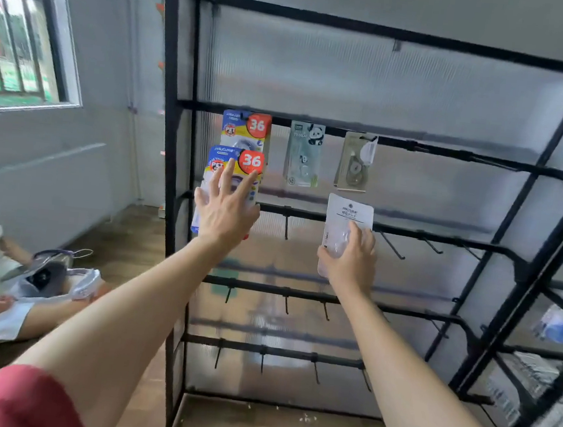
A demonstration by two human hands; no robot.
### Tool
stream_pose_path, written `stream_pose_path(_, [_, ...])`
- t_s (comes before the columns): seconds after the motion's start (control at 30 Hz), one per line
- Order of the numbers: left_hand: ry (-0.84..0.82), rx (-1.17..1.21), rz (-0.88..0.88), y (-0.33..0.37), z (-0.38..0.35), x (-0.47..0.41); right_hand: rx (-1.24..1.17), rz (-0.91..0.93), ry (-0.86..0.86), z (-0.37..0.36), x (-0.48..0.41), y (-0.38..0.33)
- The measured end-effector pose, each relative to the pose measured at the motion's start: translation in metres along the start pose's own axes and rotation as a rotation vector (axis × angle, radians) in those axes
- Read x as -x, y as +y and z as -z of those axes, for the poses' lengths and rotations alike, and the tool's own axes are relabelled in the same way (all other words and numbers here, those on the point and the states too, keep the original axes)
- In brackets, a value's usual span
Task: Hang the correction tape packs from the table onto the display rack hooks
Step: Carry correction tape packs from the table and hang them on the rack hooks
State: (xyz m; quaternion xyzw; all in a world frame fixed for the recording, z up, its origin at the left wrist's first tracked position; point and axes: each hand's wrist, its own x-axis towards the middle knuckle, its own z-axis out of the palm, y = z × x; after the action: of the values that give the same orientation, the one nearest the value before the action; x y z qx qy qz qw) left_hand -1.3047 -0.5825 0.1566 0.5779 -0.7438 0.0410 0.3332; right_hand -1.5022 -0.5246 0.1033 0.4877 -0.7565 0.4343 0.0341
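Observation:
A black display rack (350, 125) with rows of hooks stands in front of me. On its upper rail hang a blue-yellow "36" pack (247, 129), a panda pack (303, 153) and a beige pack (355, 162). My left hand (227, 211) holds a second blue-yellow "36" pack (240, 166) from behind, fingers spread over its face, just below the hanging one and near the second rail. My right hand (348, 257) grips a white pack (348, 216) by its lower part, its top level with the second rail (442, 241).
Empty hooks (392, 246) line the second, third and fourth rails. A second rack (555, 360) with packaged goods stands at the right. Another person sits on the floor at the left with a bag (51, 272). A window is at upper left.

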Motion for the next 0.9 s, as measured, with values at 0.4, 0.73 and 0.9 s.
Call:
stream_pose_path(0.4, [0.142,-0.047,-0.042,0.002,-0.031,-0.099,-0.047,0.181,-0.002,-0.047,-0.107,-0.003])
stream_pose_path(0.73, [0.178,-0.034,-0.075,-0.016,-0.038,-0.111,-0.055,0.212,0.032,-0.075,-0.108,-0.016])
stream_pose_path(0.9, [0.192,-0.013,-0.127,-0.024,-0.036,-0.116,-0.017,0.220,0.074,-0.079,-0.105,-0.021])
